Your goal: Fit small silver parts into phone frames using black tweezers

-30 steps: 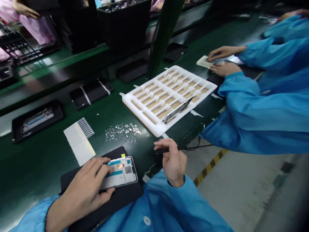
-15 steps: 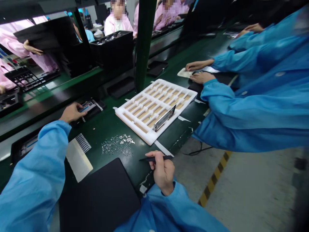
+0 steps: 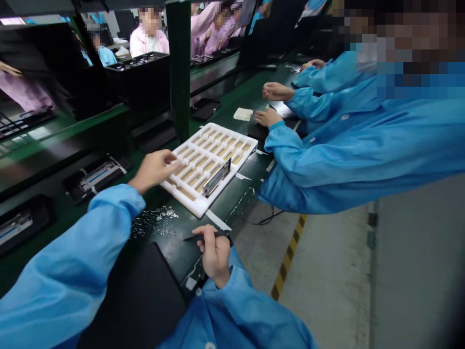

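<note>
My left hand [image 3: 155,168] reaches over the near left corner of a white foam tray [image 3: 209,165] with slotted rows; its fingers are loosely curled and nothing shows in them. One phone frame [image 3: 217,177] stands on edge in a slot of that tray. My right hand [image 3: 214,252] is closed around black tweezers [image 3: 203,236], their tip pointing left over the green bench. A pile of small shiny metal parts [image 3: 152,220] lies between my hands. A black mat [image 3: 141,295] lies in front of me.
Black carriers with phone frames [image 3: 98,175] sit on the belt at left. A co-worker in a blue coat [image 3: 345,140] works at the right, hands [image 3: 269,117] near a white pad [image 3: 242,114]. A green post [image 3: 179,68] stands behind the tray. Yellow-black floor tape [image 3: 288,254] runs beside the bench.
My left hand carried the phone frame off the black mat to a carrier on the belt, left it there, then swung right to the foam tray. The right hand kept the tweezers.
</note>
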